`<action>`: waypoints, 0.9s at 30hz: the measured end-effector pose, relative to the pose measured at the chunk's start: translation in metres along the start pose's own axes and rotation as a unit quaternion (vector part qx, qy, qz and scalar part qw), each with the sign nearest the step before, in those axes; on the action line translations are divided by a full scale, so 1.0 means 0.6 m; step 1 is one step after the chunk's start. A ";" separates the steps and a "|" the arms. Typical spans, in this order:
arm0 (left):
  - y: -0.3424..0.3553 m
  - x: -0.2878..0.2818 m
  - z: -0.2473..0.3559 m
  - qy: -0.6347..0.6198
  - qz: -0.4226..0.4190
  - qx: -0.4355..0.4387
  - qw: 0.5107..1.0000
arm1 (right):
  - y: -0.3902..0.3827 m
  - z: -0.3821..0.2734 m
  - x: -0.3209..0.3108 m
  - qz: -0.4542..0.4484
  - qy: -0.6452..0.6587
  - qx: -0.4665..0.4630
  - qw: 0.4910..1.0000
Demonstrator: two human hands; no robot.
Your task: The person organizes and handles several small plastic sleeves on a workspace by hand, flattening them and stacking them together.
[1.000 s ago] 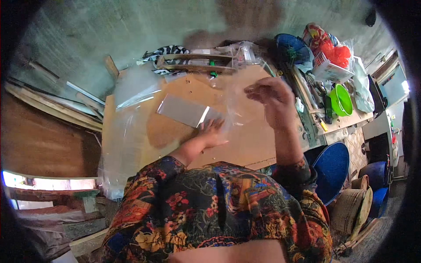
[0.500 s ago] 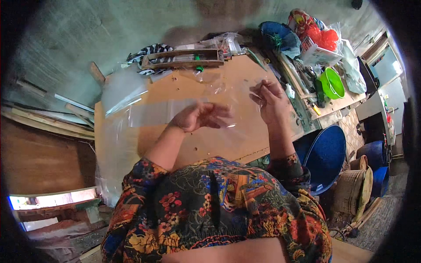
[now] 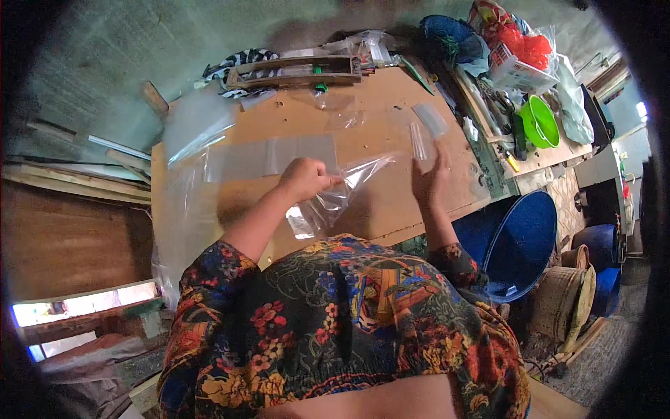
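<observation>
My left hand (image 3: 306,179) is closed on a clear, crinkled plastic sheet (image 3: 328,204), which hangs toward me and stretches to the right in a shiny point. Under and left of that hand, a flat strip of translucent plastic pieces (image 3: 269,158) lies across the brown board. My right hand (image 3: 430,180) is over the board's right part, its fingers loosely stretched and turned partly edge-on. Just beyond its fingertips lie a narrow clear plastic strip (image 3: 418,142) and a small translucent rectangle (image 3: 429,119); whether the fingers touch the strip is unclear.
The brown board (image 3: 377,227) covers the worktable. A wooden frame (image 3: 293,73) stands at its back edge, with clear film (image 3: 199,133) at the left. On the right are a green bucket (image 3: 540,122), a white basket (image 3: 520,68) and a large blue tub (image 3: 520,244).
My left hand has closed and now draws the clear sheet toward me. My right hand has lowered from its raised pinch and loosened; small plastic pieces now show beyond it.
</observation>
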State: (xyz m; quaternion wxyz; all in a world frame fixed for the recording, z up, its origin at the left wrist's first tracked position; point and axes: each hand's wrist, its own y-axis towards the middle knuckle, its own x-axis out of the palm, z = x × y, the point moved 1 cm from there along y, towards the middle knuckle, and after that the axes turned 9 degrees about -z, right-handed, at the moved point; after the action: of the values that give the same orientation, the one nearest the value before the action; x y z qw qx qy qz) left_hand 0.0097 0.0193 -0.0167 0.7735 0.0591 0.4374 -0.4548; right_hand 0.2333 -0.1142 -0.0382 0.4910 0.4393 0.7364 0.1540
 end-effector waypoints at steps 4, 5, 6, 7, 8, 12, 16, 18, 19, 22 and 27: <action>0.008 0.029 0.002 -0.065 -0.048 -0.011 0.997 | -0.010 -0.096 -0.016 -0.305 0.123 -0.290 0.899; 0.011 0.040 -0.004 -0.063 -0.045 -0.011 0.997 | -0.016 -0.112 -0.008 -0.301 0.156 -0.296 0.893; 0.013 0.056 -0.013 -0.114 -0.063 0.040 0.991 | -0.018 -0.116 0.001 -0.299 0.156 -0.299 0.893; 0.011 0.057 0.000 -0.164 -0.085 0.093 0.978 | -0.022 -0.112 0.009 -0.321 0.181 -0.286 0.885; 0.009 0.054 0.008 -0.163 -0.086 0.095 0.978 | -0.025 -0.107 0.017 -0.342 0.206 -0.273 0.876; -0.015 0.045 0.027 -0.262 -0.208 0.046 0.941 | -0.038 -0.093 0.025 -0.353 0.251 -0.222 0.874; -0.013 0.064 -0.001 -0.326 -0.270 0.099 0.901 | -0.038 -0.105 0.012 -0.391 0.283 -0.184 0.857; -0.006 0.047 -0.019 -0.334 -0.251 0.066 0.906 | -0.027 -0.114 -0.010 -0.329 0.126 -0.257 0.900; -0.005 0.031 -0.029 -0.338 -0.229 0.032 0.912 | -0.027 -0.111 -0.014 -0.328 0.127 -0.258 0.900; 0.008 -0.003 -0.069 -0.349 -0.172 -0.048 0.920 | -0.033 -0.088 -0.031 -0.320 0.082 -0.326 0.886; 0.023 -0.038 -0.078 -0.023 -0.019 -0.073 0.997 | -0.105 -0.054 -0.009 -0.391 0.081 -0.373 0.838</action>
State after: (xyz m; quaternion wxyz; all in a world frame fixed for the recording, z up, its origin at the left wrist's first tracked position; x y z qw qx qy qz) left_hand -0.0138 0.0650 -0.0326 0.7768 -0.0163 0.4528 -0.4373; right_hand 0.1751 -0.1474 -0.0614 0.5756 -0.1156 0.7708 0.2475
